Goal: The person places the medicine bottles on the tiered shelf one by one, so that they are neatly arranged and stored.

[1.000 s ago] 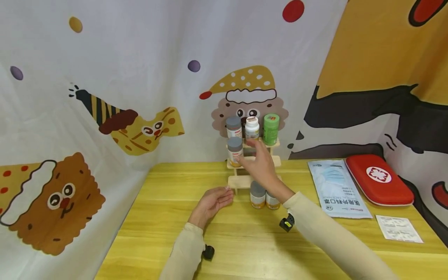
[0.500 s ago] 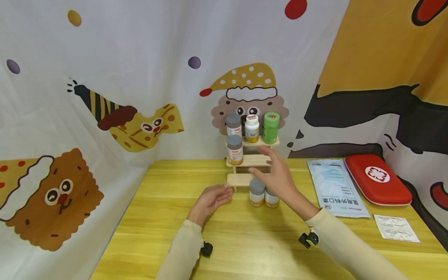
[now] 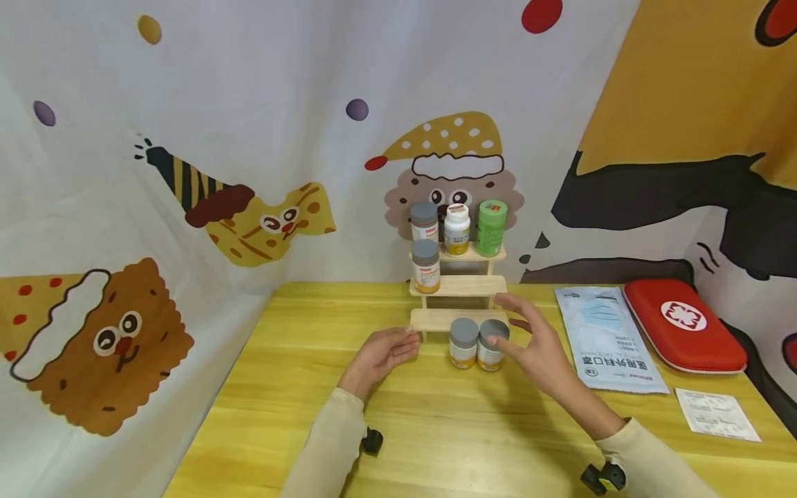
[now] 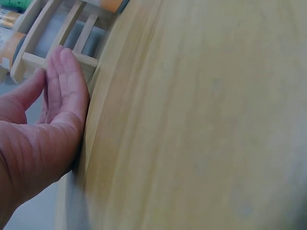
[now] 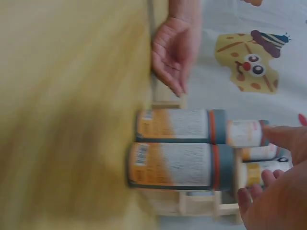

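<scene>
Two grey-capped pill bottles stand side by side on the table before a small wooden tiered rack (image 3: 457, 283): the left bottle (image 3: 463, 351) and the right bottle (image 3: 491, 354). My right hand (image 3: 542, 346) is spread beside the right bottle; its thumb overlaps that cap in the head view, but a gap shows in the right wrist view. Fingertips of my left hand (image 3: 382, 354) lie at the rack's lower left corner, palm partly up, holding nothing. Another grey-capped bottle (image 3: 426, 270) stands on the middle tier's left end.
On the top tier are a grey-capped bottle (image 3: 425, 220), a white bottle (image 3: 457, 232) and a green bottle (image 3: 492, 228). To the right lie a face mask packet (image 3: 610, 339), a red first-aid case (image 3: 685, 325) and a small white packet (image 3: 717, 415). A printed curtain hangs behind.
My right hand has drawn away from the bottle on the middle tier and come down and right to the bottles on the table. The left hand stays by the rack.
</scene>
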`<state>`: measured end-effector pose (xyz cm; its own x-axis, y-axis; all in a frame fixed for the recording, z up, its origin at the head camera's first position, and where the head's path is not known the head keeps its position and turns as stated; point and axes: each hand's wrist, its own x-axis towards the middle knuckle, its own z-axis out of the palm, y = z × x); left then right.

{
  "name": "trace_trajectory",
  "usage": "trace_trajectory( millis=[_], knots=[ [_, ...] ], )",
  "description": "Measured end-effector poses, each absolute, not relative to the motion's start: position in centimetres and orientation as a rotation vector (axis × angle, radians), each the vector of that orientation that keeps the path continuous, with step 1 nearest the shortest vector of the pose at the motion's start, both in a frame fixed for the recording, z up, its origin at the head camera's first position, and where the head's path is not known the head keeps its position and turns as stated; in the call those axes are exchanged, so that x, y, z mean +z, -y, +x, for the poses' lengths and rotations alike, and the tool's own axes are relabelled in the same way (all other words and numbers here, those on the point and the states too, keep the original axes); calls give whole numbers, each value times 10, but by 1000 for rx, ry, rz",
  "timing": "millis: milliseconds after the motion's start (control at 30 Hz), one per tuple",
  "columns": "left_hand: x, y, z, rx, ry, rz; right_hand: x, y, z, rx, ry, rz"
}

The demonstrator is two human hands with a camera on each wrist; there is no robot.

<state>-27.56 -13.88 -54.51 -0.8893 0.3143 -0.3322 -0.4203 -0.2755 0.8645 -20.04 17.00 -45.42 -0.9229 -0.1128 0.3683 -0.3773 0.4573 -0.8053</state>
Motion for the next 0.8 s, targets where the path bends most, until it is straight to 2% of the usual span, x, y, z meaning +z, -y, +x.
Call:
trace_trajectory(
  millis=[400,800],
  knots=[
    [-547,140,-279,2192,-1524,-151,-495,-176,-194,1931,2384,340],
    [-548,139,-280,2184,-1516,-136,-507,-176,-206,2016,2336,237]
  ],
)
